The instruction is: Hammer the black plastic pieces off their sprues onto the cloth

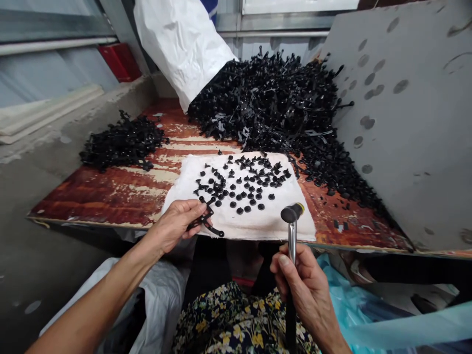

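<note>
Peeling red-varnished plank surface (88,201) as work area. Big heap of black plastic clips on runners (273,103) at far right, spilling from under a white woven sack (180,44) and banked against a dented grey board (401,108). Smaller black clump (121,142) at far left. Folded white cloth pad (239,223) near centre, loose black mushroom-head pieces (239,182) scattered across it.

Hands well apart. Left hand (173,226) clamped on a short black runner (208,221) at near edge of pad; fingers hide part of it, so probably a clip strip, not certain. Right hand (302,285) clamped round shaft of small steel hammer (292,236), black head up, just beside pad's near right corner.

Risks: any off-line blow, given runner so close to left fingers, means a bruised hand. Thin cloth over hard board, so struck pieces liable to skip onto floral-print lap (236,319). Any bump to far heap, and clips could slide onto pad, mixing with loose pieces.
</note>
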Available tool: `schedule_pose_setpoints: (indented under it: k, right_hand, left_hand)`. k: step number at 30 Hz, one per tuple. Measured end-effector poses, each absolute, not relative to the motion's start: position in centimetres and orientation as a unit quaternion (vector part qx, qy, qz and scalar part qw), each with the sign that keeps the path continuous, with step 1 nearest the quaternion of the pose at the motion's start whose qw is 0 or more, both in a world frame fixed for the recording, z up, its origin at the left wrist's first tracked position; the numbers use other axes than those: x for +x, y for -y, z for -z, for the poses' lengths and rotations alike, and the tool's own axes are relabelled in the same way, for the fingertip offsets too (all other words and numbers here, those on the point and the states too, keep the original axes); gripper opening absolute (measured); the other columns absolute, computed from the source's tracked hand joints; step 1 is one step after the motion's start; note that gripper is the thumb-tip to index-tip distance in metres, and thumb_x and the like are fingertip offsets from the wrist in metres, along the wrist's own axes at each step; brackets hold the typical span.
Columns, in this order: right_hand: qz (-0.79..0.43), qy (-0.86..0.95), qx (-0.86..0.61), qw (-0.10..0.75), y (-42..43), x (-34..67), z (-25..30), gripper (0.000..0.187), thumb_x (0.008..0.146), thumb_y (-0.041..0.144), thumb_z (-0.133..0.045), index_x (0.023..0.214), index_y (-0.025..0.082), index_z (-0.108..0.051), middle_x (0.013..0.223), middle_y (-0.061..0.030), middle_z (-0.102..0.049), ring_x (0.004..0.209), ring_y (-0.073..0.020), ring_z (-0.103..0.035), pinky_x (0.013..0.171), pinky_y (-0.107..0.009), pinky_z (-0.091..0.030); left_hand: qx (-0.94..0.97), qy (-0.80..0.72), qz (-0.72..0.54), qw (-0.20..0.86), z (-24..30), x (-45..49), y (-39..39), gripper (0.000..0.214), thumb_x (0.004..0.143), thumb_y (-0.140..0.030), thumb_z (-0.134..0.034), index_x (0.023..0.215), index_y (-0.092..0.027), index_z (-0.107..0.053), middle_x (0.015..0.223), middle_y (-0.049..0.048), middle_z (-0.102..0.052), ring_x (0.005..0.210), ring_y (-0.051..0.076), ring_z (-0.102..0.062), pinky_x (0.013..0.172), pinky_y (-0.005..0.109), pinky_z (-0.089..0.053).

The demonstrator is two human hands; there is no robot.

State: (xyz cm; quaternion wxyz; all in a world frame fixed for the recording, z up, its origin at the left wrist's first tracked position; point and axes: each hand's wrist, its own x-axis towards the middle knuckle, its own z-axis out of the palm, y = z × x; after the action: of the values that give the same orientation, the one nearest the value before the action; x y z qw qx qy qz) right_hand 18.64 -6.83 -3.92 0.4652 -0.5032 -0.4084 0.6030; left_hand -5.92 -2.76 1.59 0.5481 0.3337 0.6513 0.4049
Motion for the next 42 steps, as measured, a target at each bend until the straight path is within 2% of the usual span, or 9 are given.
schedule_pose_setpoints:
  k: [4,10,16,23,42]
  right_hand:
    - [-0.604,0.409,-0.504,0.462,6.73,18.73,4.14,0.047,0.073,0.063,-0.076,0.086,0.023,-0.055,0.057,0.0043,-0.057,0.037,-0.0054,-0.04,0.034,-0.016,-0.029]
    - [-0.601,0.411,-0.503,0.467,6.72,18.82,4.56,0.044,0.075,0.061,-0.075,0.086,0.023,-0.056,0.056,0.0043,-0.057,0.038,-0.0055,-0.039,0.034,-0.016,-0.031]
    - [-0.604,0.412,-0.5,0.464,6.84,18.91,4.6,0.045,0.074,0.061,-0.075,0.088,0.023,-0.056,0.056,0.0047,-0.056,0.037,-0.0056,-0.039,0.034,-0.016,-0.031]
    - [-0.613,0.407,-0.499,0.458,6.93,18.97,4.56,0.044,0.075,0.061,-0.074,0.088,0.023,-0.056,0.055,0.0058,-0.054,0.037,-0.0058,-0.037,0.034,-0.017,-0.029]
    - [-0.622,0.389,-0.508,0.451,6.97,19.06,4.92,0.049,0.071,0.064,-0.077,0.087,0.022,-0.055,0.054,0.0065,-0.054,0.036,-0.0045,-0.038,0.034,-0.015,-0.029]
  left_hand:
    - [0.317,-0.664,-0.4,0.547,-1.47,-5.79,2.72,0.05,0.049,-0.054,-0.085,0.066,-0.012,-0.064,0.06,0.0057,-0.068,0.041,0.004,-0.042,0.04,0.014,-0.021]
    - [0.345,-0.649,-0.391,0.555,-1.22,-5.85,2.41,0.048,0.053,-0.054,-0.084,0.064,-0.012,-0.063,0.058,0.0062,-0.066,0.036,0.003,-0.036,0.037,0.016,-0.017]
    - [0.34,-0.654,-0.391,0.551,-1.41,-5.64,2.34,0.055,0.046,-0.059,-0.085,0.063,-0.011,-0.063,0.058,0.007,-0.067,0.035,0.002,-0.036,0.036,0.016,-0.017]
    - [0.339,-0.654,-0.399,0.546,-1.2,-5.57,2.24,0.047,0.05,-0.052,-0.085,0.061,-0.013,-0.063,0.055,0.0055,-0.066,0.036,0.003,-0.036,0.036,0.016,-0.018]
    - [0.321,-0.667,-0.397,0.542,-1.58,-5.31,2.04,0.045,0.046,-0.049,-0.086,0.057,-0.012,-0.064,0.053,0.0042,-0.064,0.034,0.002,-0.034,0.035,0.016,-0.016]
